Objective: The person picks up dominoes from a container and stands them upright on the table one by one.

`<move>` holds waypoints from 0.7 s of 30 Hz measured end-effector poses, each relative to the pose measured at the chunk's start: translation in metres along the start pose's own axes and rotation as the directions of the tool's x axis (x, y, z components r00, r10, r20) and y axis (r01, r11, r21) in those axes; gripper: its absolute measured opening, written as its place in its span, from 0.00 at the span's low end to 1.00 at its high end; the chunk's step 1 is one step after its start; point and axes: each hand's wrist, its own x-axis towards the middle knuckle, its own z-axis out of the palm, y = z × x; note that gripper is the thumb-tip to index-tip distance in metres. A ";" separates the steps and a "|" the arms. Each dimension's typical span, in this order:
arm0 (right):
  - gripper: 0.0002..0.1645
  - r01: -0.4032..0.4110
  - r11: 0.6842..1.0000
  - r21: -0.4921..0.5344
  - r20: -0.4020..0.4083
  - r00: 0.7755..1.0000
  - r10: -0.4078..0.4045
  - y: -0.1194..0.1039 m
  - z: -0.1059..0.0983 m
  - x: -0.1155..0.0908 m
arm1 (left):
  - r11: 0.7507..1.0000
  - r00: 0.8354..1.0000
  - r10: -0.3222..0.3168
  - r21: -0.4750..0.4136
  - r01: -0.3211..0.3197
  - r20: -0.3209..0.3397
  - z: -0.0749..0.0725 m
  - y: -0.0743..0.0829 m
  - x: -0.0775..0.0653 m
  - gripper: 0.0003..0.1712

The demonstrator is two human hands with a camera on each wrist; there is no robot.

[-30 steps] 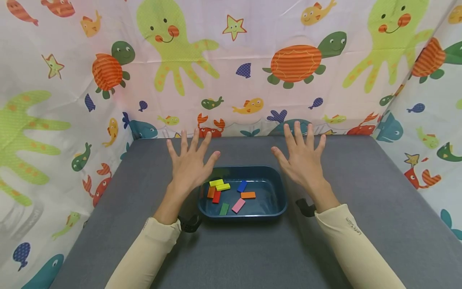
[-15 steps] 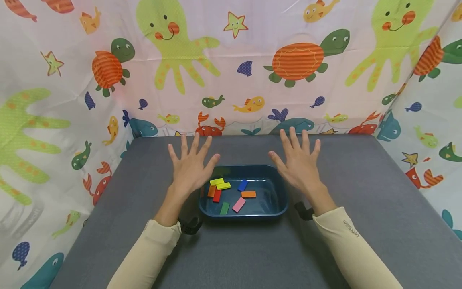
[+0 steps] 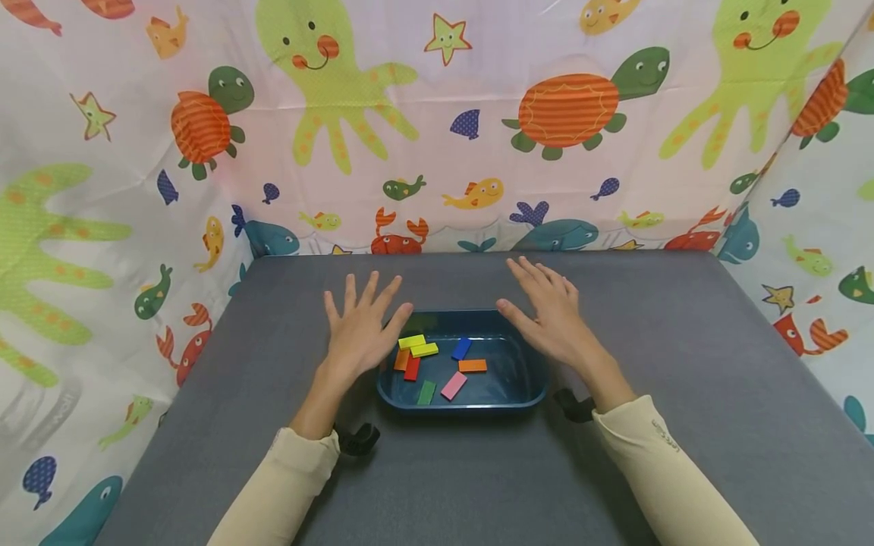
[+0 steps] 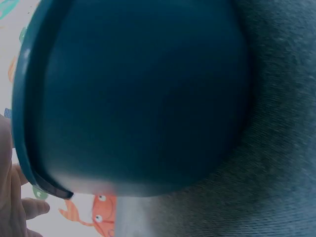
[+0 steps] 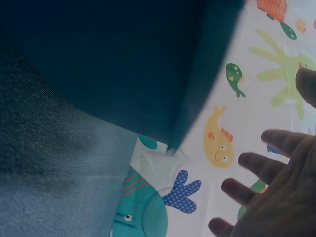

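A left hand (image 3: 358,334) with fingers spread and a right hand (image 3: 549,318) with fingers extended, both grasping nothing, hung near opposite ends of a dark blue tray (image 3: 515,383) on a grey table (image 3: 437,485). Eight small coloured blocks (image 3: 454,385) lay inside it, several clustered leftward.
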 end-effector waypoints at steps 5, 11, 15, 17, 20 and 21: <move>0.43 0.045 0.998 0.054 0.028 0.999 -0.047 0.001 0.005 -0.004 | 0.997 0.999 0.005 -0.079 -0.002 0.032 0.007 -0.005 -0.002 0.37; 0.37 0.129 0.985 0.113 0.042 0.990 -0.135 0.004 0.009 -0.007 | 0.985 0.998 0.044 -0.171 -0.037 0.038 0.012 -0.013 -0.003 0.34; 0.34 0.202 0.970 0.138 0.030 0.978 -0.208 0.004 0.010 -0.006 | 0.969 0.995 0.092 -0.234 -0.080 0.042 0.015 -0.019 0.000 0.32; 0.33 0.229 0.961 0.155 0.034 0.971 -0.237 0.003 0.010 -0.006 | 0.959 0.993 0.112 -0.266 -0.096 0.047 0.017 -0.023 0.001 0.30; 0.35 0.234 0.952 0.196 0.071 0.965 -0.252 0.001 0.013 -0.006 | 0.947 0.990 0.127 -0.304 -0.104 0.057 0.020 -0.028 0.001 0.28; 0.36 0.227 0.950 0.215 0.089 0.964 -0.250 0.001 0.015 -0.005 | 0.944 0.990 0.128 -0.313 -0.103 0.060 0.021 -0.030 0.002 0.27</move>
